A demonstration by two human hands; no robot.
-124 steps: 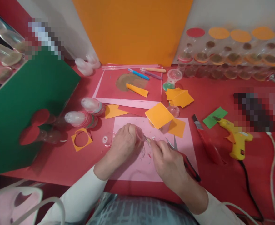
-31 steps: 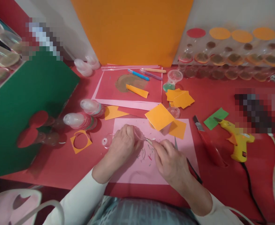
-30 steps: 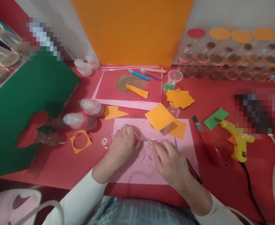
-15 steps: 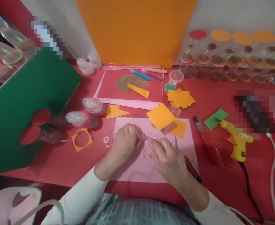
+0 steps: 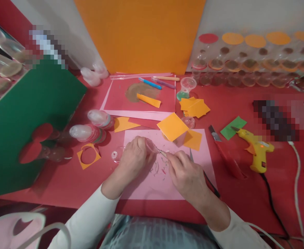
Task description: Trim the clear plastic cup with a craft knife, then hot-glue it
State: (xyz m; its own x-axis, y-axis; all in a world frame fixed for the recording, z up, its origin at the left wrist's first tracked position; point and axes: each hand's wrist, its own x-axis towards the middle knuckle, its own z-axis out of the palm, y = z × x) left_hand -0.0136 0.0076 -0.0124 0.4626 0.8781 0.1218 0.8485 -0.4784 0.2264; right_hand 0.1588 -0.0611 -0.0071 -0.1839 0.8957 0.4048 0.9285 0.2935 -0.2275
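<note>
Head view, centre: left hand (image 5: 132, 156) grips plastic piece (image 5: 150, 145), right hand (image 5: 187, 173) pinches tool (image 5: 163, 153), seemingly trimming; next stroke likely needs steadiness.

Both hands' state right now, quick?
Left hand: closed, holding a clear plastic piece.
Right hand: closed, holding a thin tool, tip at that piece.

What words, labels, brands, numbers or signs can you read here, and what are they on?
None can be read.
Glue gun: any marks are too small and blurred.
Red knife: no legible lettering.
Dark object at right: pixelated, so any text is hidden.
</note>
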